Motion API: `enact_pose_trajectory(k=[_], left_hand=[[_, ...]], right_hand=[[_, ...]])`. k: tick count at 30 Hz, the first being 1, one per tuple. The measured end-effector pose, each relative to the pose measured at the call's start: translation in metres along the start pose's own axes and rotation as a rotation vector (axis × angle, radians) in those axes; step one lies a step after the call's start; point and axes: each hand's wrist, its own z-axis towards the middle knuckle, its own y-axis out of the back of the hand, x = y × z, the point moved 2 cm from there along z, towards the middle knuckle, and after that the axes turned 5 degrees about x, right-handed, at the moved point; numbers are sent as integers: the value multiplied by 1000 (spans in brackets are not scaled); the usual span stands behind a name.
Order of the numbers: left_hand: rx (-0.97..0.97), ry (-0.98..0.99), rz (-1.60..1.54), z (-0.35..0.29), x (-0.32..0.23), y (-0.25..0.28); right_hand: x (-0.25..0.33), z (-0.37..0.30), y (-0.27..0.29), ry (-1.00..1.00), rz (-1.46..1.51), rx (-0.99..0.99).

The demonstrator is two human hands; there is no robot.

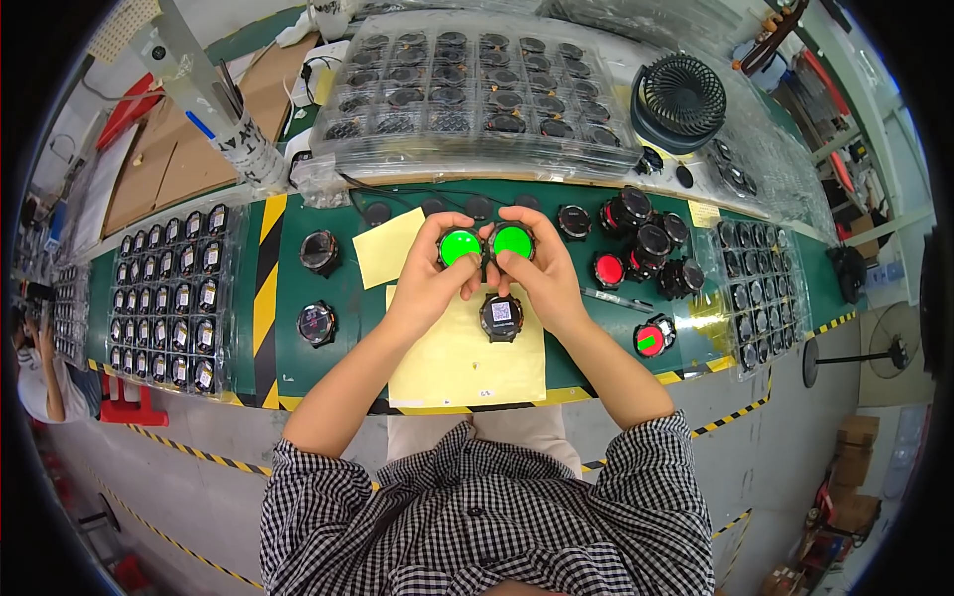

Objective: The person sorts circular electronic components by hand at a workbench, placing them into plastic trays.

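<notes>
Side by side over the far edge of a yellow sheet [437,363], I hold two round watch heads with lit green screens. My left hand [434,276] is closed round the left green-screen watch [460,244], its thumb on the screen's lower edge. Likewise my right hand [542,273] grips the right green-screen watch [513,238], thumb at its lower rim. Just below my fingers lies a dark watch [501,317] showing a square code. Two more dark watches, one upper [320,252] and one lower [317,324], rest on the green bench to the left.
Right of my hands is a pile of watches [651,243], one red-screened [608,268]; a red-and-green-screened watch [651,340] sits nearer. Watch-filled trays stand left [169,298], right [760,293] and behind [477,154]. A black fan [680,101] is at the back right.
</notes>
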Motion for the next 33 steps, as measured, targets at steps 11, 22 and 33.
enact_pose_trajectory(k=[11, 22, 33], left_hand=[[-89, 114, -329, 1, -9, 2], [-68, -9, 73, 5, -6, 5], [-192, -850, 1287, -5, -48, -6]], right_hand=[[-2, 2, 4, -67, 139, -16], [-1, 4, 7, 23, -42, -32], [34, -3, 1, 866, -1472, -253]])
